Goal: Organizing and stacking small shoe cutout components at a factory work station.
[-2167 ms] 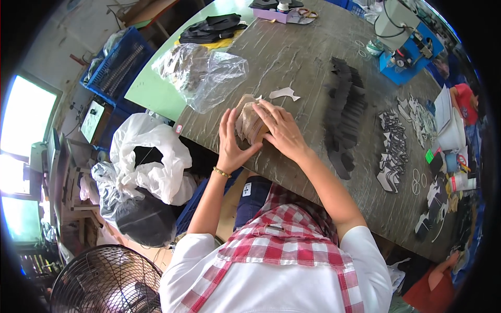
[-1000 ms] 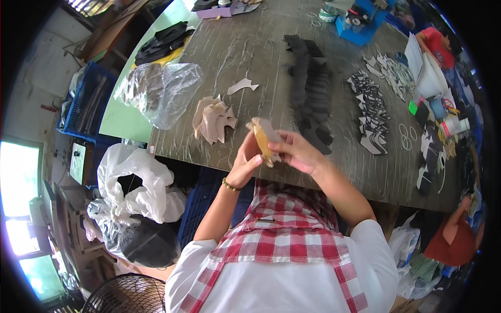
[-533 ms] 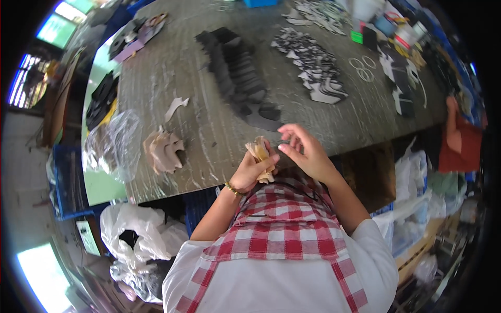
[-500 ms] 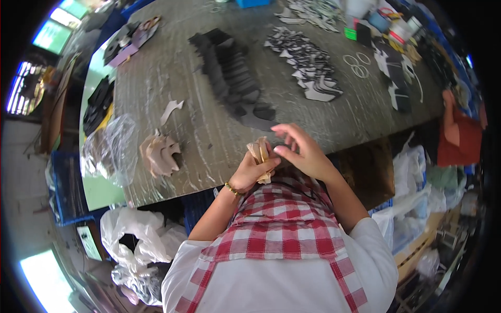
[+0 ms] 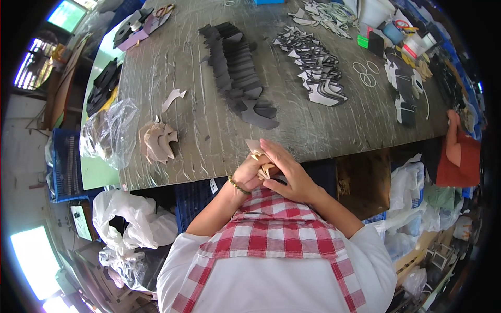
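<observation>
Just off the table's near edge, my left hand (image 5: 245,173) grips a small bundle of tan cut pieces (image 5: 266,170), bent and stacked together. My right hand (image 5: 293,179) closes over the same bundle from the right, its fingers along the top piece and its thumb near the lower end. Part of the bundle is hidden between the palms. A pile of similar tan pieces (image 5: 157,142) lies on the table to the left, with a single pale piece (image 5: 174,99) beyond it. Ahead of my hands stretch overlapping rows of dark grey cut pieces (image 5: 237,75).
White-and-dark cut pieces (image 5: 315,68) lie in a row to the right, beside white rings (image 5: 367,79). Clear plastic (image 5: 114,133) hangs at the left table edge (image 5: 172,183). Tubs (image 5: 376,13) stand far right. Another person's arm (image 5: 454,138) shows at the right.
My right hand has come in from beside the bundle and now closes over it. The bundle has tilted in my left hand. The whole view has shifted slightly.
</observation>
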Motion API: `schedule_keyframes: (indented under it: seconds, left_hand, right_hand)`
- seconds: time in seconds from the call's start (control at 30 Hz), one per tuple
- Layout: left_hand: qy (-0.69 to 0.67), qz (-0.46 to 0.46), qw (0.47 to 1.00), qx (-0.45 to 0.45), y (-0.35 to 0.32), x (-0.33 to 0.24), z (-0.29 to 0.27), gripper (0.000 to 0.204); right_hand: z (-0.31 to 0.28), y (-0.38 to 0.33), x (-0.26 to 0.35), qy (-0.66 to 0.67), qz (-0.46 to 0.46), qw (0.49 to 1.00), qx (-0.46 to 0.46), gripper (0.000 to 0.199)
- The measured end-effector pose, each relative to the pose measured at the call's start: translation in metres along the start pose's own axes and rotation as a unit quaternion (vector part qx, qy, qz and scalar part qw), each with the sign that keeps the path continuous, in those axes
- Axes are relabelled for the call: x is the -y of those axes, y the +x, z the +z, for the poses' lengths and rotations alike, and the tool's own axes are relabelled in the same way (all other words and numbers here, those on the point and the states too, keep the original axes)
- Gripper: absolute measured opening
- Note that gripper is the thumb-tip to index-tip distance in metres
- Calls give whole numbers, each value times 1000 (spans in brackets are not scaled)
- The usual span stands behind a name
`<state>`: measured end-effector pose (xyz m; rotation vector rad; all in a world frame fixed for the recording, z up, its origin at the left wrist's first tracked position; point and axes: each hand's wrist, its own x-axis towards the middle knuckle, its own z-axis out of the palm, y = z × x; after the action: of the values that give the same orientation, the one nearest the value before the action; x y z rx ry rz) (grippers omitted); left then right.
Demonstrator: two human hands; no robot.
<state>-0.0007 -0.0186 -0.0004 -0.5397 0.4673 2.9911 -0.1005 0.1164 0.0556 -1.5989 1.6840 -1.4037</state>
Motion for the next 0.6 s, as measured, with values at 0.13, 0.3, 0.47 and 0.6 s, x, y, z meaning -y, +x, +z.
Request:
schedule_keyframes:
  seconds: [0.13,0.3,0.47,0.6]
  left_hand:
    - [-83,80,993,7,1,-8,-44,24]
    - [157,124,979,-28,-5,-29,35,25]
    - [388,83,917,36,3,9,54,45]
    - [314,22,949,8,6,10,46,41]
  right_hand:
    - [-18,-20,-2,-66,-9,996,61,49]
    - [-27,-18,3,1,25,996,-90,50]
    - [-30,22,-4,-108,-32,990,-82,62]
    - [-40,12,-1,-181,-63,978,-79,44]
